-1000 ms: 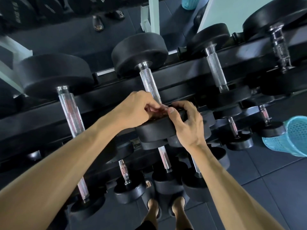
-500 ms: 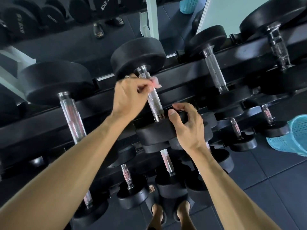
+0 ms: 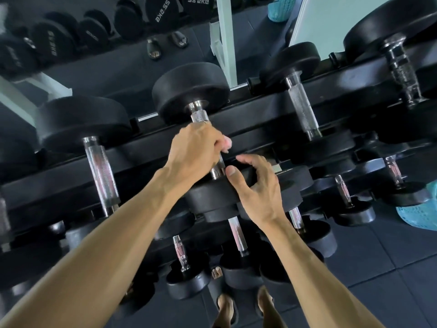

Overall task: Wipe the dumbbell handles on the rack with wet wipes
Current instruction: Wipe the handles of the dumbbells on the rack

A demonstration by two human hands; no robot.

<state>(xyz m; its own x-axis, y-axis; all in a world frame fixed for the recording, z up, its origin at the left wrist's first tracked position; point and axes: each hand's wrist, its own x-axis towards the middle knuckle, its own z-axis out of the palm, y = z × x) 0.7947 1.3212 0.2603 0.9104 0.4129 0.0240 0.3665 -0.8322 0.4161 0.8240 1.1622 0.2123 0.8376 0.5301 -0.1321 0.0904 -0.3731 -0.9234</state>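
A black dumbbell with a knurled chrome handle [image 3: 199,116] lies on the top tier of the black rack [image 3: 260,110], in the middle of the view. My left hand [image 3: 196,150] is wrapped around the middle of that handle with a pale pink wet wipe [image 3: 227,143] showing at the fingertips. My right hand [image 3: 256,188] rests on the near head of the same dumbbell [image 3: 210,197], thumb on its top edge and fingers loosely curved over its rim. Most of the handle is hidden under my left hand.
Other dumbbells lie on the top tier to the left [image 3: 101,171] and right [image 3: 301,110], with smaller ones on lower tiers [image 3: 237,235]. A turquoise basket [image 3: 421,214] stands on the dark tiled floor at the right. A mirror behind the rack reflects weights. My feet in sandals [image 3: 227,311] are below.
My left hand slid from the near end of the handle up to the far end, then back to the middle. My right hand stayed on the near head, its fingers loosening.
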